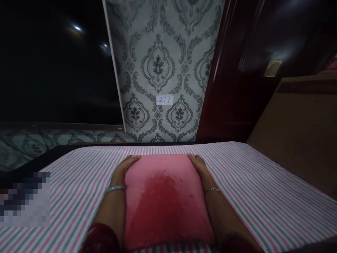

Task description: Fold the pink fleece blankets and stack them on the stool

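Note:
A pink cushion [165, 196] with a large dark red patch in its middle lies on the striped sheet in front of me. My left hand [129, 163] grips its far left corner, thumb on top and the other fingers mostly hidden at the side. At the far right corner, my right hand [197, 163] holds the cushion the same way. Both forearms run along its sides, with a bangle on each wrist. The cushion's near edge is at the bottom of the view, above a strip of striped cloth.
A pink, grey and white striped sheet [76, 182] covers the surface around the cushion. Behind it stands a patterned wall [158, 66] with a paper label [164, 99] reading 277. A large dark screen [58, 70] is at left. Dark red panelling [237, 80] and a brown board [300, 130] are at right.

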### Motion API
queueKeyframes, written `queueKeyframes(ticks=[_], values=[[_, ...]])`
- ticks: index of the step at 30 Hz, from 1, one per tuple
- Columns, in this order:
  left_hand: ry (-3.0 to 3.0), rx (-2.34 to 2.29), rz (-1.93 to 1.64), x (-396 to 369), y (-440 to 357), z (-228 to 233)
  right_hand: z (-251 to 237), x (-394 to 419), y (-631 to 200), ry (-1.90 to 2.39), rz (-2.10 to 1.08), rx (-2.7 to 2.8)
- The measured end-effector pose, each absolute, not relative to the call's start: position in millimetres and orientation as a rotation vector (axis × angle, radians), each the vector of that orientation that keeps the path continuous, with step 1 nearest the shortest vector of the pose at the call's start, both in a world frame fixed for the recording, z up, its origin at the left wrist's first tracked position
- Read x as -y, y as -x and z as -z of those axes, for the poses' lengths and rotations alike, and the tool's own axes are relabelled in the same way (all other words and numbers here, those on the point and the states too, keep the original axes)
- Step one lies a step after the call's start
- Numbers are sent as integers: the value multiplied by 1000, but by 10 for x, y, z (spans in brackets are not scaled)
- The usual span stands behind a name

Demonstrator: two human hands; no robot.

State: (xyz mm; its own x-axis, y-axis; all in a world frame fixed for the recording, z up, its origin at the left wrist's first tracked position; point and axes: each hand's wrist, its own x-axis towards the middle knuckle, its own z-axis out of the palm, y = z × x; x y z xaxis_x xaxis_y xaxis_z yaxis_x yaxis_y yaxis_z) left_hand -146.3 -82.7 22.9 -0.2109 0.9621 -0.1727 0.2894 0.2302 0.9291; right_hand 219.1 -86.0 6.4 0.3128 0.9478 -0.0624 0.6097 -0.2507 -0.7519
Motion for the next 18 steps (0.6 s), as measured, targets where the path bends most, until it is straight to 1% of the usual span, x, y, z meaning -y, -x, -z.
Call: queueKeyframes(ticks=[5,9,11,15,17,18], values=[[-1203,-1544,-1071,929,1501,-395,-248,1064,-2203,1618,-917,1361],[-1323,-1447,-1199,1042,1525,-805,-654,1055,-2289,1399,-901,1345],[-1538,-1469,-1357,1101,1530,-1124,-966,1039,-2361,1278,-799,1330],[-1875,-1586,-1644,1255,1570,-1738,-1591,1176,-2491,973,-426,1368],[-1894,-1589,-1673,1371,1622,-1868,-1714,1353,-2537,902,-241,1431],[-1932,-1595,-1684,1441,1657,-1855,-1684,1461,-2558,896,-142,1470]])
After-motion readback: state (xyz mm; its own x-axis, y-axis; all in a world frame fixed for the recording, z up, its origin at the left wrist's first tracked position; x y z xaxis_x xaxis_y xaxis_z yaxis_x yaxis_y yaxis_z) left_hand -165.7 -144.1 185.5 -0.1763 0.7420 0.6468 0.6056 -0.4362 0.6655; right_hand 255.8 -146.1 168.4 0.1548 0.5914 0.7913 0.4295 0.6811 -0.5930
